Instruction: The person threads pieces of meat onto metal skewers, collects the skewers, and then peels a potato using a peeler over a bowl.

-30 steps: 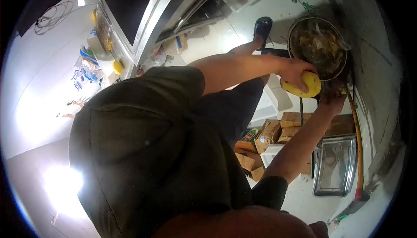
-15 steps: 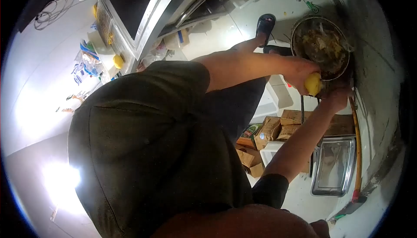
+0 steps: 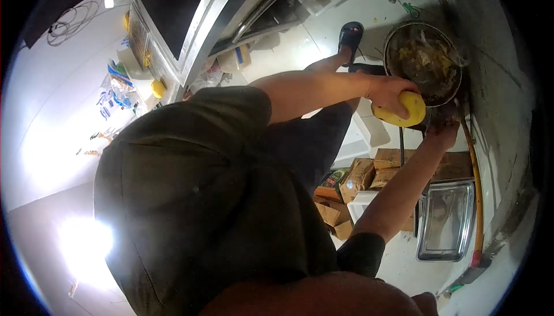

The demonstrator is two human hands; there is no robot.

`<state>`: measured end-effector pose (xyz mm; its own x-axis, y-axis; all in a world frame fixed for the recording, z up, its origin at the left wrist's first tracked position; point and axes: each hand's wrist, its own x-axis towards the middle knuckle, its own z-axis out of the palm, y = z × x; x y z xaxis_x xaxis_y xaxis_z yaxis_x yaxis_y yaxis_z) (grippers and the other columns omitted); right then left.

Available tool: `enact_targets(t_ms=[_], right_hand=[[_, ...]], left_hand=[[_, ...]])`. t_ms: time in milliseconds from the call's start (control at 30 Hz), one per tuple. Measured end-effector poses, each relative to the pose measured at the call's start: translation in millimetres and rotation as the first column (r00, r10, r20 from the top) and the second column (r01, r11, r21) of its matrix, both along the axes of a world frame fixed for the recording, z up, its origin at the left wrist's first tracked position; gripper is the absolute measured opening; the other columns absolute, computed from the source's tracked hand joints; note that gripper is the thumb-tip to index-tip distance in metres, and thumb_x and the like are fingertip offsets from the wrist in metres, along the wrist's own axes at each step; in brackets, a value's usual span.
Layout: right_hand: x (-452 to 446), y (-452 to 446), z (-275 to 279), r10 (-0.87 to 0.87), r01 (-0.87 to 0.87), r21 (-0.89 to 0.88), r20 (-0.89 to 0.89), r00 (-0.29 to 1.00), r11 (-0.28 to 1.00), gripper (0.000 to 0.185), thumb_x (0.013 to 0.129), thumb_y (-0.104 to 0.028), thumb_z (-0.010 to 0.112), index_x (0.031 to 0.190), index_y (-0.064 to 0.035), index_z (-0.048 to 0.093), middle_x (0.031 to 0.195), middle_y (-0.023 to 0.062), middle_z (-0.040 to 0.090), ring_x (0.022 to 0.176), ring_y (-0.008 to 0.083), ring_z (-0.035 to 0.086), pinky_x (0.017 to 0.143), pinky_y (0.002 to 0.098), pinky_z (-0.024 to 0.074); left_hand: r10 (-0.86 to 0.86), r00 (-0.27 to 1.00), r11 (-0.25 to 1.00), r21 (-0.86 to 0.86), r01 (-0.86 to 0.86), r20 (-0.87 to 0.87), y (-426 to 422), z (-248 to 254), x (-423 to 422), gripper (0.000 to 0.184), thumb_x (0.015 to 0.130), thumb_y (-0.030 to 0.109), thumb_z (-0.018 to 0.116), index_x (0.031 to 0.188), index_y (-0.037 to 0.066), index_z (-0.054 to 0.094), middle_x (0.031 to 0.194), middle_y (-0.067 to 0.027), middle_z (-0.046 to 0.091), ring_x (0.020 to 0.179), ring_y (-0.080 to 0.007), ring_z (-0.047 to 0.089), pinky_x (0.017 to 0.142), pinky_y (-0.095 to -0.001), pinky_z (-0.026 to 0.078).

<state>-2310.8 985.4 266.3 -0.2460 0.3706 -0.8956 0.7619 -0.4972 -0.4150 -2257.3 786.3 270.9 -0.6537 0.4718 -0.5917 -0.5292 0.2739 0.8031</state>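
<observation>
My left hand is closed around a large, smooth yellow fruit with a few dark specks; its exact kind does not show. Right beside the fruit is my right hand, its fingers curled in shadow, and whatever it may hold cannot be made out. Both hands are near the rim of a round basin. Inside the basin lie yellowish and brown scraps that look like peelings.
A clear rectangular container lies beside a wooden handle. Cardboard boxes and a white bin are beneath my arms. Green scissors lie on the floor past the basin. Another yellow fruit rests near a metal-framed appliance.
The yellow fruit has been turned and moved slightly left, and more of it shows now. My right hand is a little farther from it, with its fingers curled more.
</observation>
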Motion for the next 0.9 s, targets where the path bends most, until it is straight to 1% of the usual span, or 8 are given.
enact_targets(t_ms=[133, 200, 400, 567, 667, 700, 800, 900], right_hand=[[9, -25, 18, 0.035, -0.035, 0.025, -0.010, 0.999, 0.999, 0.023, 0.099, -0.025, 0.042, 0.083, -0.0122, 0.053, 0.068, -0.0019, 0.049, 0.048, 0.0093, 0.034, 0.041, 0.0267, 0.0304], [14, 13, -40, -0.045, 0.045, 0.008, -0.012, 0.999, 0.999, 0.023, 0.099, -0.026, 0.042, 0.088, -0.0115, 0.056, 0.067, -0.0015, 0.050, 0.046, 0.0096, 0.034, 0.038, 0.0269, 0.0270], [29, 46, -66, -0.200, 0.192, -0.140, -0.041, 0.979, 0.971, 0.029, 0.099, -0.031, 0.038, 0.092, -0.0111, 0.058, 0.064, 0.0007, 0.049, 0.046, 0.0138, 0.037, 0.040, 0.0295, 0.0311], [74, 25, -56, -0.308, 0.299, -0.185, -0.025, 0.951, 0.936, 0.031, 0.094, -0.037, 0.050, 0.092, -0.0080, 0.060, 0.074, 0.0020, 0.060, 0.064, 0.0194, 0.056, 0.062, 0.0363, 0.0507], [93, 24, -69, -0.518, 0.426, -0.434, -0.117, 0.847, 0.794, 0.033, 0.095, -0.038, 0.047, 0.089, -0.0085, 0.061, 0.074, 0.0022, 0.060, 0.065, 0.0200, 0.057, 0.072, 0.0408, 0.0519], [102, 19, -64, -0.565, 0.076, -0.808, -0.338, 0.752, 0.584, 0.034, 0.095, -0.037, 0.045, 0.096, -0.0065, 0.060, 0.089, 0.0054, 0.063, 0.082, 0.0232, 0.061, 0.086, 0.0445, 0.0497], [67, 0, -40, -0.527, 0.463, -0.320, -0.149, 0.837, 0.827, 0.036, 0.096, -0.034, 0.043, 0.112, -0.0048, 0.057, 0.107, 0.0092, 0.061, 0.099, 0.0261, 0.058, 0.089, 0.0455, 0.0478], [42, -7, -4, -0.449, 0.366, -0.362, -0.176, 0.876, 0.857, 0.033, 0.099, -0.036, 0.039, 0.081, -0.0104, 0.051, 0.069, 0.0007, 0.054, 0.070, 0.0148, 0.057, 0.069, 0.0369, 0.0494]], left_hand=[[0.082, 0.972, 0.983, 0.140, -0.115, 0.222, 8, -8, 3, 0.073, 0.067, 0.032, 0.077, 0.128, 0.005, 0.048, 0.115, -0.0131, 0.059, 0.104, -0.0232, 0.059, 0.086, -0.0330, 0.049], [0.083, 0.938, 0.972, 0.182, -0.151, 0.336, 5, 7, -1, 0.070, 0.069, 0.029, 0.076, 0.129, 0.006, 0.048, 0.113, -0.0115, 0.059, 0.102, -0.0220, 0.060, 0.083, -0.0334, 0.051], [0.318, 0.614, 0.641, 0.313, -0.700, 0.722, 10, -27, 11, 0.050, 0.082, 0.022, 0.061, 0.128, 0.005, 0.049, 0.112, -0.0108, 0.062, 0.097, -0.0217, 0.062, 0.082, -0.0347, 0.052], [0.431, 0.421, 0.392, 0.255, -0.884, 0.798, 13, -25, 5, 0.043, 0.086, 0.022, 0.058, 0.124, 0.004, 0.049, 0.118, -0.0133, 0.059, 0.107, -0.0274, 0.059, 0.093, -0.0450, 0.047], [0.491, 0.461, 0.370, 0.302, -0.879, 0.739, 11, -17, 10, 0.047, 0.087, 0.016, 0.058, 0.129, 0.004, 0.041, 0.125, -0.0137, 0.053, 0.114, -0.0314, 0.053, 0.095, -0.0514, 0.044], [0.456, 0.480, 0.402, 0.307, -0.863, 0.749, 6, -10, 11, 0.052, 0.086, 0.011, 0.059, 0.132, 0.006, 0.035, 0.129, -0.0139, 0.048, 0.119, -0.0331, 0.049, 0.096, -0.0551, 0.042], [0.459, 0.571, 0.547, 0.290, -0.785, 0.680, 3, -26, 27, 0.052, 0.081, 0.012, 0.066, 0.126, 0.005, 0.040, 0.123, -0.0118, 0.052, 0.116, -0.0287, 0.053, 0.092, -0.0513, 0.047], [0.256, 0.839, 0.870, 0.263, -0.416, 0.480, -11, -8, 19, 0.066, 0.076, 0.008, 0.071, 0.133, 0.003, 0.038, 0.125, -0.0133, 0.051, 0.116, -0.0268, 0.052, 0.097, -0.0421, 0.045]])
